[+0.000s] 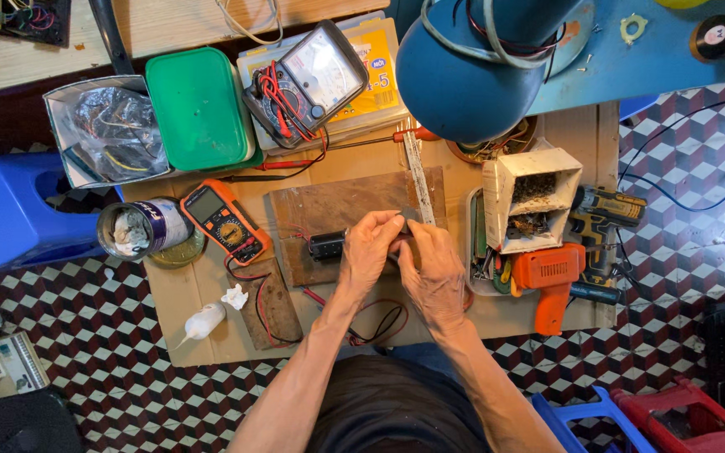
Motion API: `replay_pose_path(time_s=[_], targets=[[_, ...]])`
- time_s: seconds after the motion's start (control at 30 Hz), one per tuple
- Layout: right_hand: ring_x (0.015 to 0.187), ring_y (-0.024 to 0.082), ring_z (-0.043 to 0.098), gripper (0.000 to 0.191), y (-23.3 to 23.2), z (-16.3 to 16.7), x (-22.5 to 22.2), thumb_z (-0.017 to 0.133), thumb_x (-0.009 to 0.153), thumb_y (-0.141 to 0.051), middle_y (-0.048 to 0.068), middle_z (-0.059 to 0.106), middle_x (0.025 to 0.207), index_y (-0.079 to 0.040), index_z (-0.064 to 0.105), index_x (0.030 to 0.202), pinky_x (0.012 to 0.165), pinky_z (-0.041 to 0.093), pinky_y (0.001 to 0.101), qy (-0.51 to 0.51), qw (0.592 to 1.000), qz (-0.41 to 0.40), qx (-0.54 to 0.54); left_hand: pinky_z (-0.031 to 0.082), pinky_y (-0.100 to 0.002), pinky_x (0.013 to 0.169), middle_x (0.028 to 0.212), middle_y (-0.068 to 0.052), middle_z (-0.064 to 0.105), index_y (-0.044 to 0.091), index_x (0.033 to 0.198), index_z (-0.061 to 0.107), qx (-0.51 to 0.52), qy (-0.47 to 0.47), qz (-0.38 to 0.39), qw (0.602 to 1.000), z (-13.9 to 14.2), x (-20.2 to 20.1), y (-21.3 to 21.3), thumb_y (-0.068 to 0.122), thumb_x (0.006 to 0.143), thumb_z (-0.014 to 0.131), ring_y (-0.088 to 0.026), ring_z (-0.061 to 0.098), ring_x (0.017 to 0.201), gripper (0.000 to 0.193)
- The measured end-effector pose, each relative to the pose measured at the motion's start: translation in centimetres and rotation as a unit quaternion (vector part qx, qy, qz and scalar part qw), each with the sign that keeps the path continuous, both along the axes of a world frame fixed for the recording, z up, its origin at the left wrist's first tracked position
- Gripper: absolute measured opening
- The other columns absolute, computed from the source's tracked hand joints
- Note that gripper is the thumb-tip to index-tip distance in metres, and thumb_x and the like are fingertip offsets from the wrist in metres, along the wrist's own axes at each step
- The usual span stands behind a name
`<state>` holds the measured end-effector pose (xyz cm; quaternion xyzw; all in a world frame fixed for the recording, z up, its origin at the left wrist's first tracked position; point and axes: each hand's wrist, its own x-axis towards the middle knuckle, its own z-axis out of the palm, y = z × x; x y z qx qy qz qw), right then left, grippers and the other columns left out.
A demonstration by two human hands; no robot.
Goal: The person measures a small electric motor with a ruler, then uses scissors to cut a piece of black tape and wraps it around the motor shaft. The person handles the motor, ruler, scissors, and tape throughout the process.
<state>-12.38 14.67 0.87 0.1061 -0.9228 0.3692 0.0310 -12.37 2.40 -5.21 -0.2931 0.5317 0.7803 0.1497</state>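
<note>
Both hands close around a small black part over the wooden board, mid-bench. The left hand wraps its middle; the right hand pinches the far end, seemingly working something loose or on. A steady grip and a careful twist seem called for. Fingers hide the joint; the blue lamp covers the bench behind.
</note>
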Motion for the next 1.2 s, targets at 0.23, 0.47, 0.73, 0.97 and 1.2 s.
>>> replay_pose_path(time_s=[0.23,0.47,0.73,0.97,1.2], targets=[[0.125,0.033,0.057,0.038,3.9,0.7,-0.5,0.074,0.091,-0.01,0.02,0.06,0.131,-0.005,0.062,0.127,0.104,0.048,0.0439,-0.042,0.997,0.044,-0.04,0.057,-0.02,0.075,0.099,-0.011,0.077,-0.004,0.119,0.067,0.096,-0.034,-0.015,0.995,3.0,-0.5,-0.8,0.016,0.095,0.07,-0.01,0.071,0.082,0.031],[0.094,0.012,0.067,0.029,6.5,0.6,-3.7,0.067,0.098,-0.022,0.006,0.073,0.101,-0.005,0.063,0.121,0.085,0.053,0.0297,-0.429,0.861,-0.014,-0.272,0.061,-0.023,0.08,0.104,-0.01,0.074,-0.003,0.12,0.069,0.135,-0.052,-0.078,0.986,6.0,-1.2,-1.9,0.018,0.096,0.069,-0.011,0.072,0.087,0.032],[0.083,0.009,0.062,0.021,7.8,2.3,-5.7,0.069,0.096,-0.025,0.0,0.069,0.091,-0.008,0.071,0.107,0.076,0.051,0.0258,-0.383,0.91,0.058,-0.146,0.062,-0.023,0.081,0.103,-0.008,0.075,-0.003,0.124,0.07,0.122,-0.031,-0.125,0.984,5.7,-1.5,-1.7,0.026,0.101,0.062,-0.01,0.071,0.087,0.037],[0.083,0.011,0.062,0.025,7.6,2.8,-6.5,0.07,0.094,-0.028,0.001,0.071,0.091,-0.007,0.073,0.108,0.076,0.051,0.0271,-0.36,0.925,0.081,-0.092,0.061,-0.023,0.079,0.101,-0.007,0.075,-0.003,0.124,0.07,0.113,-0.029,-0.136,0.984,4.7,-1.4,-1.4,0.027,0.102,0.062,-0.009,0.07,0.085,0.039],[0.081,0.009,0.063,0.026,7.5,2.3,-6.5,0.07,0.093,-0.028,0.0,0.072,0.089,-0.008,0.072,0.109,0.073,0.051,0.0257,-0.378,0.918,0.075,-0.097,0.062,-0.025,0.084,0.109,-0.012,0.076,-0.003,0.126,0.069,0.128,-0.028,-0.154,0.979,4.8,-1.7,-1.6,0.029,0.105,0.053,-0.014,0.073,0.091,0.041]])
